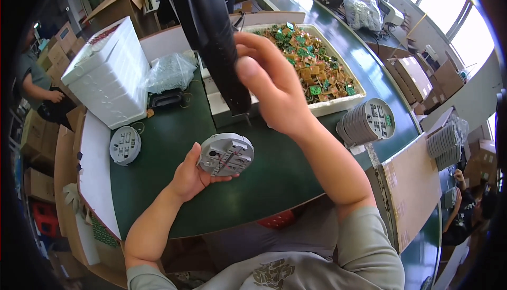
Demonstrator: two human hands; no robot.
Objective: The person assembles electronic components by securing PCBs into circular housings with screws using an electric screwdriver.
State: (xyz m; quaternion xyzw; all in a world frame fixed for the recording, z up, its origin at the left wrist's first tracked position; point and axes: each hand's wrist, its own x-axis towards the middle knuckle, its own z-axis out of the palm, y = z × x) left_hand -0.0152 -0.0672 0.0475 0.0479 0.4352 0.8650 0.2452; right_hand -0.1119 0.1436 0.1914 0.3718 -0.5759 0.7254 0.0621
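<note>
My left hand (189,175) holds a round grey plastic housing (231,155) from below and the left side, above the green table. Its upturned face shows moulded ribs, slots and small reddish bits. In front of me hangs a long black tool (211,36), much like an electric screwdriver, with a thin tip at its lower end. Beside it, my right hand (277,87) is raised, thumb and fingers apart and curved toward the tool's right edge. Whether the fingertips touch it cannot be made out. Behind this hand stands a white foam tray (340,101) heaped with small green and brown circuit boards (311,60).
On the right stands a stack of round grey housings (364,121); another housing (125,146) lies at left. A white foam box (111,73) and a plastic bag (170,72) stand back left. Cardboard (412,189) borders the right. Other people are at both sides.
</note>
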